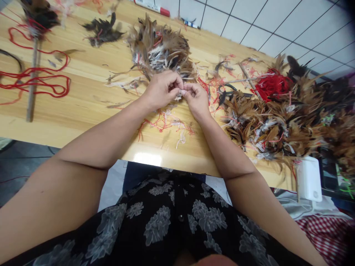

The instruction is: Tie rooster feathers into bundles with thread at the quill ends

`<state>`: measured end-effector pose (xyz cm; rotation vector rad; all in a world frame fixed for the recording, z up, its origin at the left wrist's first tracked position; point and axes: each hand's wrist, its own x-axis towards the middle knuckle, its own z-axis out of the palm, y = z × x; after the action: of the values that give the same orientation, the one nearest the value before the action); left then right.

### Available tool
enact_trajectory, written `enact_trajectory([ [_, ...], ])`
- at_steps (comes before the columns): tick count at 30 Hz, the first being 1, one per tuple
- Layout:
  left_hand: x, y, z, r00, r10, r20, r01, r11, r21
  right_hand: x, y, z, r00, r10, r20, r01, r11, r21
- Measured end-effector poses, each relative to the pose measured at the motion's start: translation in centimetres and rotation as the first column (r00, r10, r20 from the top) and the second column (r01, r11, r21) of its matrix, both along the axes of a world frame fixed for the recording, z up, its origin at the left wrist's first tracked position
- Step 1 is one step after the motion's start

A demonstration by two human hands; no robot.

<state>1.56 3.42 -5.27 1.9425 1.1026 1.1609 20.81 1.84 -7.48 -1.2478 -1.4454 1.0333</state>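
Note:
My left hand [162,90] is closed in a pinch above the middle of the table. My right hand [197,99] meets it, thumb and forefinger pressed together at the same spot. A small tuft of feathers [178,97] pokes out whitish below the touching fingertips; the rest of it is hidden by the fingers. Just beyond my hands lies a pile of brown feathers [166,48] with pale quill ends. Scraps of red and white string [173,123] are scattered on the table nearer to me.
A stick with dark feathers tied at its top [33,74] lies at left, beside loose red cord [55,79]. A dark feather bunch [102,31] sits farther back. At right are a large feather heap [277,118], red string [273,87], black-handled scissors [230,89] and a white box [310,179].

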Motion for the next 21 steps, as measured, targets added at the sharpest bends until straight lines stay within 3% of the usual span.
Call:
enact_trajectory([
  [14, 0.2, -0.5, 0.1, 0.997, -0.074, 0.005, 0.074, 0.994, -0.083, 0.7, -0.1, -0.3, 0.956, -0.028, 0.291, -0.019, 0.987, 0.158],
  [21, 0.1, 0.0, -0.1, 1.000, 0.023, 0.003, -0.023, 1.000, -0.006, 1.1, -0.3, -0.6, 0.927, -0.073, 0.369, -0.013, 0.974, 0.227],
])
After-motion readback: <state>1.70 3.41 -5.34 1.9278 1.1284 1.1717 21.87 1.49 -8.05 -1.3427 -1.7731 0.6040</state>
